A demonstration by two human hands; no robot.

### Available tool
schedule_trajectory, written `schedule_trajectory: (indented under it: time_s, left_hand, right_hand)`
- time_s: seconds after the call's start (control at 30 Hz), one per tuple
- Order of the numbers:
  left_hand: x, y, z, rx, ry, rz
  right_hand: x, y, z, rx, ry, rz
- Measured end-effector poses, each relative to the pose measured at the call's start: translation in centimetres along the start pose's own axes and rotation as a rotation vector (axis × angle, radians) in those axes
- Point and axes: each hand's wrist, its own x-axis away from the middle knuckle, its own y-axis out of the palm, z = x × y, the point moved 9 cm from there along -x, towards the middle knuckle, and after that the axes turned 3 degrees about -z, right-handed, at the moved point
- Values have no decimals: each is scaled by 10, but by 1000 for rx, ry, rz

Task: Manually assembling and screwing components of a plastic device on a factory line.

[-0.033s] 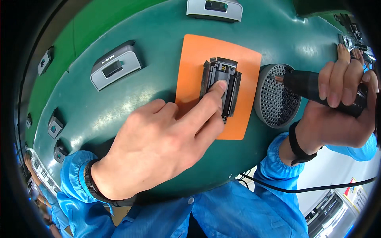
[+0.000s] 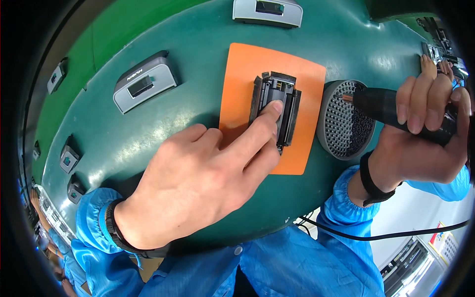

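A black electronic device housing (image 2: 288, 116) lies on an orange mat (image 2: 242, 64), its long side running roughly away from me. The index fingertip of my left hand (image 2: 198, 183) presses on its top, while the other fingers are curled in and partly hidden. My right hand (image 2: 420, 128) is wrapped round a black electric screwdriver (image 2: 378, 105). The coppery tip of this tool points left, over a round grey screw tray (image 2: 322, 126). Rows of small holes fill the tray, and loose black screws (image 2: 360, 129) are heaped along its right side.
Grey-and-black devices with small windows stand on the green table (image 2: 198, 49): one at the far edge (image 2: 267, 14), one left of the mat (image 2: 144, 84), several smaller-looking ones farther left. A black cable (image 2: 376, 238) runs at lower right. Other people's hands (image 2: 433, 67) show at far right.
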Motion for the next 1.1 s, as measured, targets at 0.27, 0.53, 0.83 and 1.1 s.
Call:
schedule_trajectory:
  time_s: [0.27,0.53,0.83,1.1]
  left_hand:
    - [0,-1,0,0,12,8]
    - [6,-4,-6,105,28,-15]
    - [9,5,-12,209,48,5]
    - [12,0,-9,214,80,69]
  right_hand:
    - [7,6,-3,111,-137,12]
    - [16,10,-6,282,-184,68]
    - [7,16,-54,-383,260,85]
    - [13,93,-49,-482,82,-72]
